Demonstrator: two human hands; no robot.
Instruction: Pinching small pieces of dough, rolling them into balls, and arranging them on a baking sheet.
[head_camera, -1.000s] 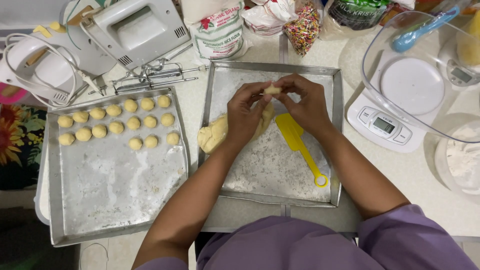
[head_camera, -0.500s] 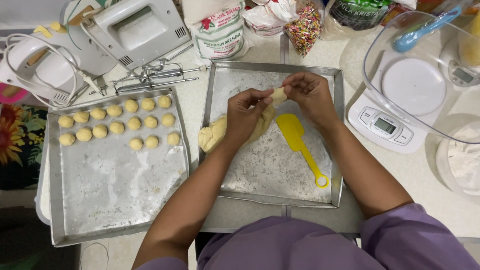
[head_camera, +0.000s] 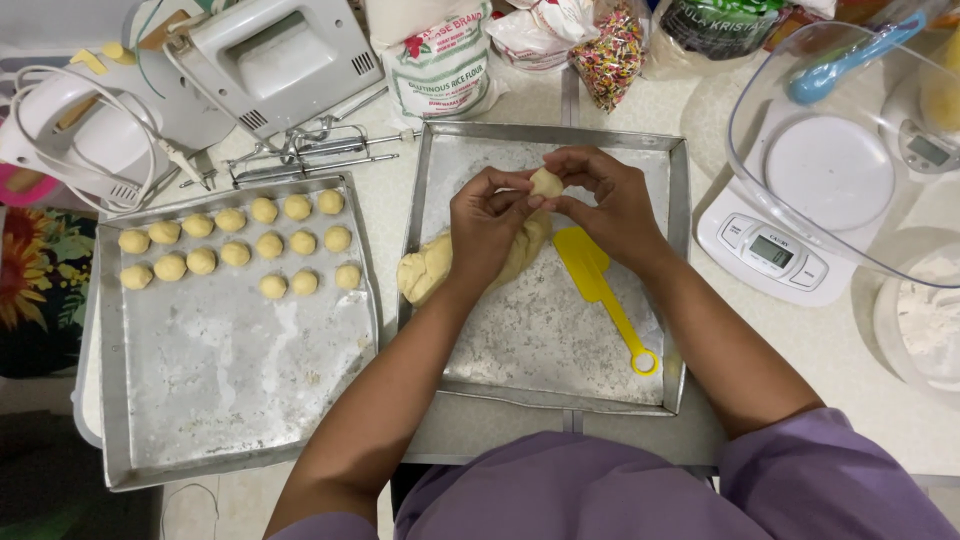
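Fingertips of left hand and right hand pinch a small dough piece between them. Below lies the dough lump, stretched left to right, nearer the left hand.

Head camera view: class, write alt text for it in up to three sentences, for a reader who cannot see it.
Two bare hands, left hand and right hand, pinch a small dough piece between their fingertips above a floured metal tray holding a dough lump and a yellow scraper. To the left, a second tray carries rows of dough balls.

Pale counter carries two baking trays, scale, mixer.
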